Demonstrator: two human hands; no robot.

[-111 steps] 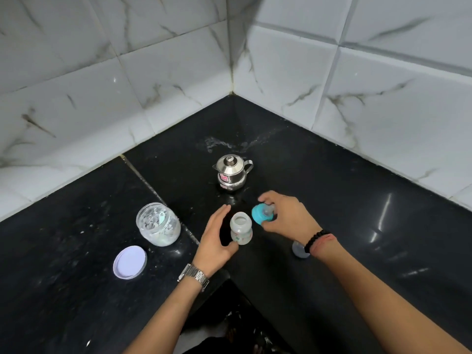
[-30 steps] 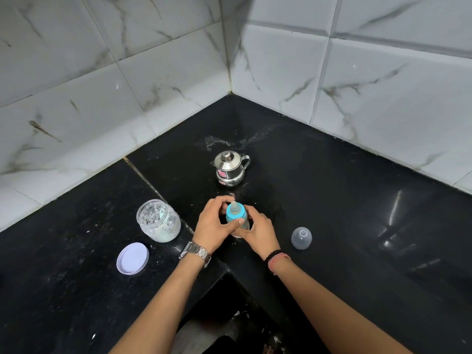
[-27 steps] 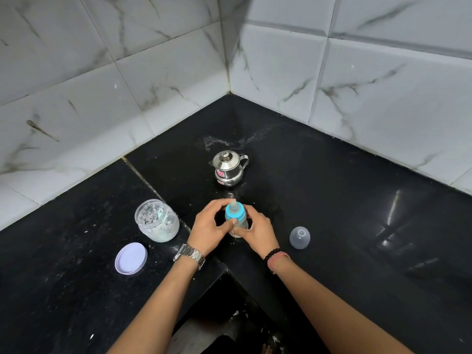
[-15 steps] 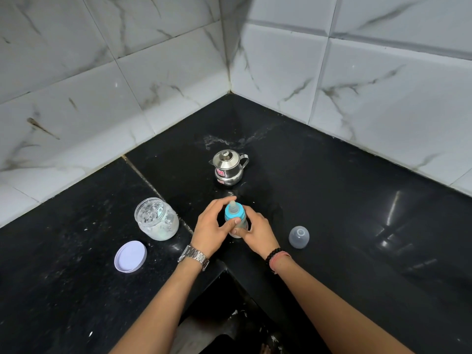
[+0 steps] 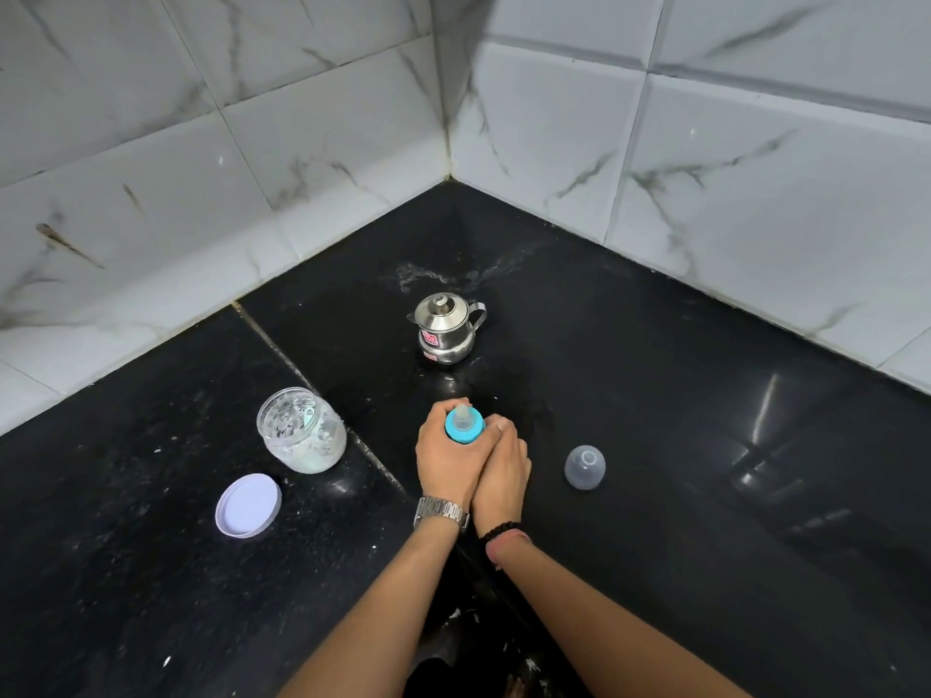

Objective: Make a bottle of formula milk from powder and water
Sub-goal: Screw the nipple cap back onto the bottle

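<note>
Baby bottle with a blue collar and clear teat stands on the black stone table, wrapped by both hands: left hand and right hand curl around its body. Right of the right hand sits a grey domed cap; left of the left hand, an open clear powder jar.

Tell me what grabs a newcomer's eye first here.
Both hands meet at the centre of the black counter: the left hand and right hand grip the baby bottle, only its blue teat cap showing. Behind stands a steel kettle; left, an open powder jar with its white lid beside it.
</note>
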